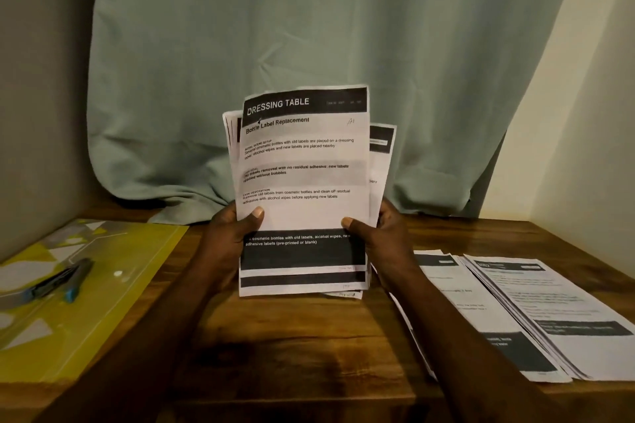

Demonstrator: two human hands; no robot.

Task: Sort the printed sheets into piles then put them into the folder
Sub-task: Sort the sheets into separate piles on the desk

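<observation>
Two hands hold a fanned stack of printed sheets point(305, 175) upright over a wooden table point(292, 336). The left hand point(233, 233) and right hand point(374, 233) each grip a lower side edge, thumb on the front and fingers behind. The paper is thin and limp (likely light, and quick to slide apart), so it is probably best pinched at both edges. Flat piles point(549, 312) lie to the right. A glossy yellow plastic folder point(86, 312) lies to the left, with a pen point(65, 280) on it.

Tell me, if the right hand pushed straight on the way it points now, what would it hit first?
The stack of sheets, which the right hand grips by its edge. Past that, probably the green curtain at the back of the table, though depth is hard to judge.
</observation>
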